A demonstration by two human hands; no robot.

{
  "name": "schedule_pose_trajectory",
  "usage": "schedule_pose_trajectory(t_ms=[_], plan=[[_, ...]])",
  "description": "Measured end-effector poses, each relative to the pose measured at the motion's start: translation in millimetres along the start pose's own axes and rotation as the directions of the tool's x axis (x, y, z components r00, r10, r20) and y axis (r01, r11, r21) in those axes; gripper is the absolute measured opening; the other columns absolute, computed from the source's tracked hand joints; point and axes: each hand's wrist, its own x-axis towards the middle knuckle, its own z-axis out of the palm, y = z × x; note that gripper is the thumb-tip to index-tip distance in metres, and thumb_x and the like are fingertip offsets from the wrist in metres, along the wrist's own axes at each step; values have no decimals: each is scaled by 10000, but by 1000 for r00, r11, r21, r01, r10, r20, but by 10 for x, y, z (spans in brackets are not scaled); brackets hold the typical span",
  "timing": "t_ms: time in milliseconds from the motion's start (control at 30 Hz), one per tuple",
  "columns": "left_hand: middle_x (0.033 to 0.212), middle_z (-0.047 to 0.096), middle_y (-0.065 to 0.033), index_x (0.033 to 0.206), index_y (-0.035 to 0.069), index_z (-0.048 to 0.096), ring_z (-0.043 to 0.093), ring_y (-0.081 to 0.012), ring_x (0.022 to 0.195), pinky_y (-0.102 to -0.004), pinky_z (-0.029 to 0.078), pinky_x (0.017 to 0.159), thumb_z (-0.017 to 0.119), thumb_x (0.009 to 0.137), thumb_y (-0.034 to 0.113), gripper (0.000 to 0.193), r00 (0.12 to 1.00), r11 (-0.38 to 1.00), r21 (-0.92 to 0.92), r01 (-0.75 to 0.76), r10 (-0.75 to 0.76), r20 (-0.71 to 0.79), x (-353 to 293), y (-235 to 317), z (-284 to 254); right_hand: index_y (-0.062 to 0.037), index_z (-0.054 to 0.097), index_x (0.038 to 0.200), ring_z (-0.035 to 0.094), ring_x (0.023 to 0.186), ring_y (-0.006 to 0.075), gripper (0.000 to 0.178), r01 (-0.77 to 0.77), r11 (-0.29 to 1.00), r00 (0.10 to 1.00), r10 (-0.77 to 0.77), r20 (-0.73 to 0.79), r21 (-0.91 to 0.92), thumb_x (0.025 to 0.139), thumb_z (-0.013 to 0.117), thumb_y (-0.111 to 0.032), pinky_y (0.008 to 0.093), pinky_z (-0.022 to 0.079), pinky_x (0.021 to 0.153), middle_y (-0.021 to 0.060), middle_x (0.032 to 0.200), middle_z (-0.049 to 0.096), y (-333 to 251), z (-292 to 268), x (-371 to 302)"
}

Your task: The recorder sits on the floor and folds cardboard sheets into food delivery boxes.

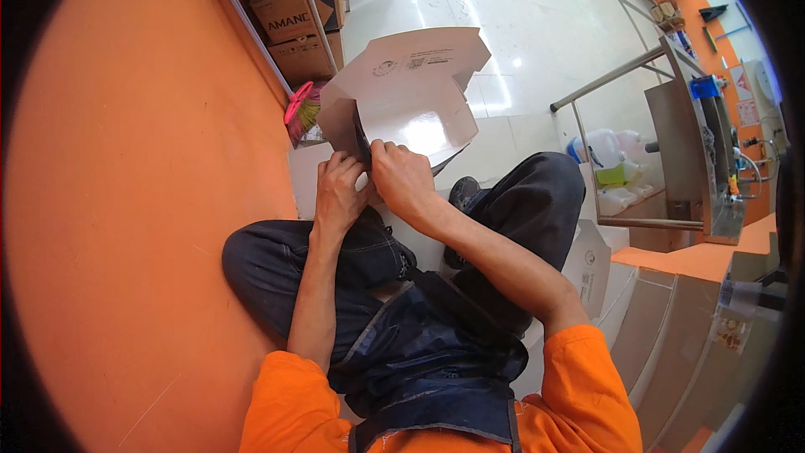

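A partly folded carton [411,109], pale and glossy inside with dark outer faces, stands tilted up in front of my crossed legs. Small dark print and a square code mark its far flap. My left hand [339,189] is closed at the near left corner, its fingers curled against the carton's edge. Right beside it, my right hand [402,178] pinches the same corner from above, where a dark side panel meets the near edge. The fingertips of both hands are partly hidden by the folded panels.
An orange wall [142,201] rises close on my left. Stacked brown boxes [298,21], a white-handled stand [314,4] and a pink broom [303,109] are beyond it. To the right are a metal sink stand [708,159], plastic jugs [608,147] and stacked flat cartons [662,310].
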Motion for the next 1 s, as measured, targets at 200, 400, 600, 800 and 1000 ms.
schedule_pose_trajectory(t_ms=[200, 400, 600, 800, 1000], plan=[[774, 581, -61, 747, 33, 608, 513, -245, 806, -352, 396, 687, 699, 589, 89, 190, 999, 999, -19, -36, 37, 33, 15, -36, 38, -11, 483, 814, 609, 689, 285, 218, 8, 1000, 998, -8, -65, 13, 648, 621, -39, 359, 496, 545, 132, 737, 587, -6, 56, -58], [723, 578, -89, 756, 1, 598, 525, -268, 757, -368, 420, 682, 717, 533, 32, 255, 998, 995, -87, -54, 55, 14, 23, -13, -23, 5, 514, 800, 609, 721, 323, 175, -20, 987, 997, 7, 83, 157, 695, 592, -111, 404, 490, 578, 196, 716, 598, 145, 83, 13], [724, 562, -93, 748, 25, 586, 516, -277, 738, -373, 411, 650, 715, 601, 131, 223, 996, 991, -127, -35, 45, 78, -10, -78, -20, 17, 571, 807, 604, 643, 379, 311, -32, 940, 999, 19, 42, 340, 759, 609, -288, 450, 487, 580, 223, 678, 599, 195, -124, 114], [739, 565, -111, 752, 11, 583, 520, -287, 735, -372, 428, 684, 715, 616, 125, 221, 994, 980, -184, -72, 85, 63, 44, -32, 10, -4, 568, 773, 590, 610, 372, 265, -110, 976, 990, 125, -68, 190, 810, 543, -265, 457, 467, 567, 202, 636, 591, 161, 66, 360], [796, 593, -124, 807, 11, 596, 563, -258, 776, -342, 446, 726, 707, 668, 128, 213, 931, 936, -327, 130, -228, -285, 256, -3, -264, -8, 578, 764, 589, 629, 386, 226, -122, 981, 989, 133, -66, 152, 798, 525, -225, 470, 473, 588, 224, 666, 590, 157, 94, 361]])
